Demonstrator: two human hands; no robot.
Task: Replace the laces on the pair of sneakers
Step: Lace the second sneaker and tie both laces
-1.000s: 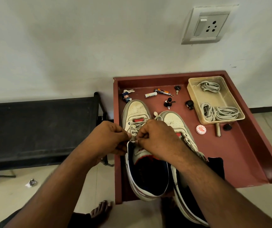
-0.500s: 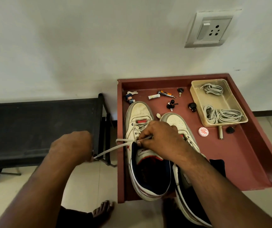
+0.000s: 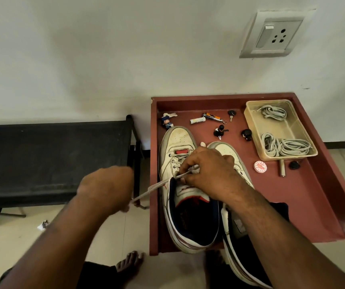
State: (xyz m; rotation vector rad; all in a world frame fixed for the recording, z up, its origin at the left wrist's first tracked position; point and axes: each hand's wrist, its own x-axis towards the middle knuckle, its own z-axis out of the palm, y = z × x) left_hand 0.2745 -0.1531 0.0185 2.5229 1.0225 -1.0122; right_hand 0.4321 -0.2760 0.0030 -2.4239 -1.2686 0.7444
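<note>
Two white sneakers with navy lining lie on a dark red tray [image 3: 304,197]. On the left sneaker [image 3: 177,142] a grey lace [image 3: 152,187] runs taut from an upper eyelet out to the left. My left hand [image 3: 107,188] grips the lace end beyond the tray's left edge. My right hand [image 3: 207,174] rests on the left sneaker's tongue and pinches the lace at the eyelets. The right sneaker [image 3: 227,151] lies beside it, mostly under my right forearm.
A clear plastic box [image 3: 292,126] at the tray's back right holds coiled grey laces [image 3: 286,146]. Small items lie on the tray: keys, a battery, little figurines, a round badge [image 3: 260,166]. A black bench [image 3: 52,157] stands to the left. My bare foot [image 3: 128,262] is below.
My left hand has pulled away from the sneaker to the left, drawing the lace out taut. My right hand stays on the sneaker's eyelets.
</note>
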